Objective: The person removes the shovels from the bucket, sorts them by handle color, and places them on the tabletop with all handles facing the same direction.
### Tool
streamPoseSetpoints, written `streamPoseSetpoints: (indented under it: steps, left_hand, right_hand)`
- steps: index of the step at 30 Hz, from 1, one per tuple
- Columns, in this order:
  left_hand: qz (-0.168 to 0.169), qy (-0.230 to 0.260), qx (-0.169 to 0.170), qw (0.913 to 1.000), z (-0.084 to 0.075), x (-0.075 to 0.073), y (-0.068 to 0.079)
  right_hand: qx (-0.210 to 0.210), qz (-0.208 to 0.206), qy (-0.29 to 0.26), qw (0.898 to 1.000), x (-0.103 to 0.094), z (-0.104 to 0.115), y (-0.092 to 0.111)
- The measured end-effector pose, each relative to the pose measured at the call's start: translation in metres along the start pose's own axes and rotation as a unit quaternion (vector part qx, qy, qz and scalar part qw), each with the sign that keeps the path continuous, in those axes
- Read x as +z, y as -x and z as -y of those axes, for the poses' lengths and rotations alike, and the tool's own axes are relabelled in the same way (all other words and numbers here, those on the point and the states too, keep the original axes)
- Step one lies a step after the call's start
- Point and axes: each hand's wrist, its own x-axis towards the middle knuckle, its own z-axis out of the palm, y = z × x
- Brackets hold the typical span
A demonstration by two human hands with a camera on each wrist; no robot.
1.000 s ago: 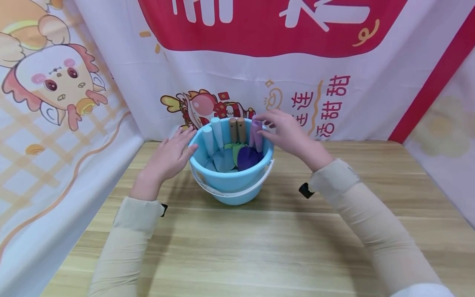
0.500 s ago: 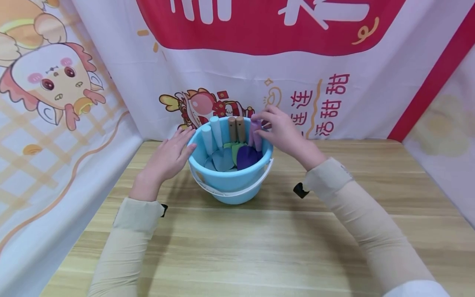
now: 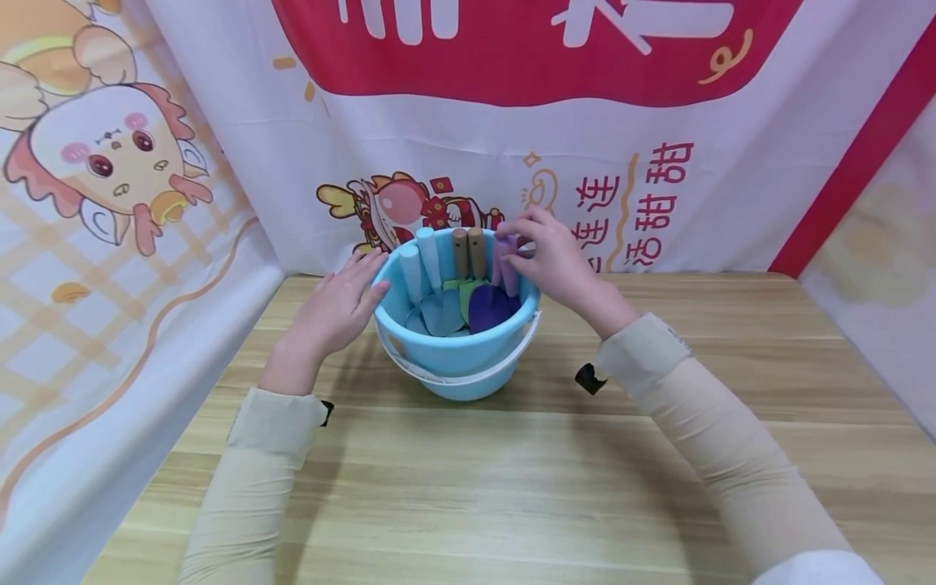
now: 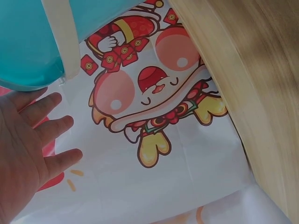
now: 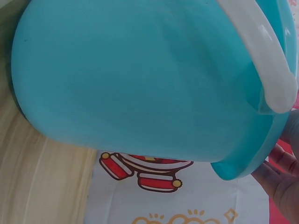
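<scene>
A light blue bucket [image 3: 459, 357] stands on the table with several small shovels in it, handles up. Inside are light blue shovels [image 3: 443, 313], brown-handled shovels with green blades [image 3: 477, 256] and purple shovels [image 3: 490, 309]. My left hand [image 3: 332, 305] rests at the bucket's left rim with its fingers straight; the left wrist view shows the spread fingers [image 4: 51, 128] beside the bucket wall. At the right rim my right hand [image 3: 559, 256] pinches a purple handle between thumb and fingers. Only part of that hand [image 5: 282, 182] shows behind the rim in the right wrist view.
The bucket's white handle [image 3: 478, 376] hangs down at its front. Under it lies a wood-grain table [image 3: 468, 487]. A printed cloth [image 3: 439, 134] rises close behind the bucket, and another printed cloth [image 3: 175, 309] borders the left side.
My right hand has shifted slightly left and closed its thumb and fingers in on the purple handle. The left hand and the bucket have stayed in place.
</scene>
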Motion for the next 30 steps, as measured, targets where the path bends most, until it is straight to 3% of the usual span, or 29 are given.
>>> streamPoseSetpoints:
  steps: [30]
  left_hand:
    - [0.008, -0.006, -0.007, 0.9999, -0.001, 0.000, -0.001]
  right_hand:
    - [-0.015, -0.036, -0.005, 0.999, -0.015, 0.011, 0.002]
